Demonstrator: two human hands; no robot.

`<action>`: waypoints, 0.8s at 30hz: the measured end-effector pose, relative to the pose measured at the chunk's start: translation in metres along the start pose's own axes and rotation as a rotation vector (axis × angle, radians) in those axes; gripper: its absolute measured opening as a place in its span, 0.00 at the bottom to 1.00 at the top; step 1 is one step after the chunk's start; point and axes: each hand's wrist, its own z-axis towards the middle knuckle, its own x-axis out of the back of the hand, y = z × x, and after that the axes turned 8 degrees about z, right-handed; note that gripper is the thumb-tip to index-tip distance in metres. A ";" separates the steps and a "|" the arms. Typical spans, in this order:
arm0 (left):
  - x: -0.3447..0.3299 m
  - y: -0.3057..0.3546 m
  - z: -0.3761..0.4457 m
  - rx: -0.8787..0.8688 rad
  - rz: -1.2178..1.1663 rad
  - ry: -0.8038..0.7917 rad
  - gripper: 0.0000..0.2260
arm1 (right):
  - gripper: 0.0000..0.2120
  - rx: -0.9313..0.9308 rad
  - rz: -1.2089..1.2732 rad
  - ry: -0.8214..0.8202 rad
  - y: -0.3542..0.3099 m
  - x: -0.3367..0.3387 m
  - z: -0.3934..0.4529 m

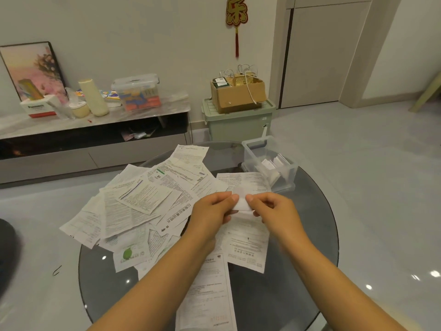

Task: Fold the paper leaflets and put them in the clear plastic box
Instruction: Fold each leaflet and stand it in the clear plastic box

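Progress: several folded leaflets already stand in the box [269, 163]; a large pile [143, 201] of unfolded leaflets lies spread over the bench [310, 235], so by this showing most of the work is left
Step in hand: a leaflet [242, 203], folded small, is held up between both hands above the bench; judged to be at its last crease, not yet put away
Left hand [212, 211]: fingers curled, thumb and fingertips pinching the left edge of the leaflet
Right hand [272, 211]: fingers curled likewise, pinching the right edge; the two thumbs nearly meet over the paper
Box: clear, lidless, at the far right of the bench, near the hands, just beyond a flat sheet [245, 181]
Near sheets: two more unfolded leaflets lie under the forearms, toward the bench's near edge
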 end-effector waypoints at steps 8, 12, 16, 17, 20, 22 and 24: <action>-0.042 0.026 0.026 -0.001 -0.089 -0.055 0.03 | 0.10 0.088 -0.104 0.125 -0.026 0.030 0.028; -0.056 0.039 0.042 -0.108 0.013 -0.041 0.08 | 0.08 0.162 -0.242 0.212 -0.039 0.048 0.056; -0.068 0.046 0.060 -0.214 0.144 0.016 0.09 | 0.08 0.212 -0.479 0.318 -0.048 0.062 0.094; -0.070 0.046 0.064 -0.239 0.192 0.037 0.10 | 0.08 0.212 -0.560 0.320 -0.049 0.063 0.103; -0.077 0.041 0.082 -0.338 0.389 0.084 0.12 | 0.08 0.183 -0.820 0.296 -0.050 0.061 0.129; -0.079 0.035 0.092 -0.385 0.494 0.107 0.12 | 0.09 0.168 -1.000 0.276 -0.049 0.056 0.141; -0.080 0.031 0.100 -0.406 0.551 0.111 0.12 | 0.08 0.154 -1.140 0.258 -0.046 0.052 0.151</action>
